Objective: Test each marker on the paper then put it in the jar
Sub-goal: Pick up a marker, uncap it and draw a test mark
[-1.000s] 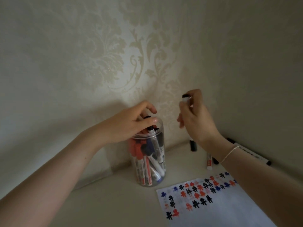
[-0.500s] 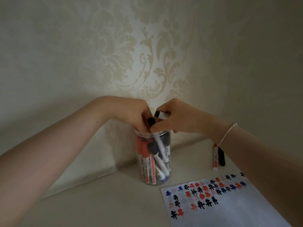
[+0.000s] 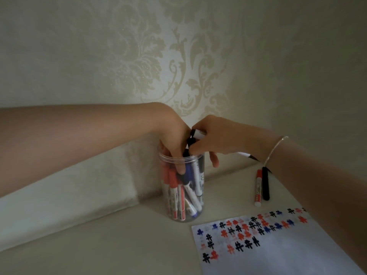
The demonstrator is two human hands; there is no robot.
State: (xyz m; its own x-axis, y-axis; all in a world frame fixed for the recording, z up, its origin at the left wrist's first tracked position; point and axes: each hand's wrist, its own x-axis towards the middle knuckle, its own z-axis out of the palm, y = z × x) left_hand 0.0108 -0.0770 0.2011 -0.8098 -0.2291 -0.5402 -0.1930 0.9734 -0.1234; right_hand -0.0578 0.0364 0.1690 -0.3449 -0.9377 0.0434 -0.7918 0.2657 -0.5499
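A clear plastic jar [image 3: 181,207] packed with red, blue and black markers stands on the table by the wall. My left hand [image 3: 173,135] reaches down from above, its fingers dipped inside the jar among the marker tops. Directly over the jar's mouth, my right hand [image 3: 218,139] pinches a white marker with a black end [image 3: 197,133], touching the left hand. The white paper [image 3: 288,255] with rows of black, red and blue test marks lies at the front right.
A red marker [image 3: 257,188] and a black marker [image 3: 265,185] lie side by side on the table right of the jar. Another marker [image 3: 245,154] shows behind my right wrist. Patterned walls meet in a corner close behind the jar.
My right hand brought the black marker from up in the air down to the jar's mouth. My left hand's fingers went from the marker tops deeper into the jar.
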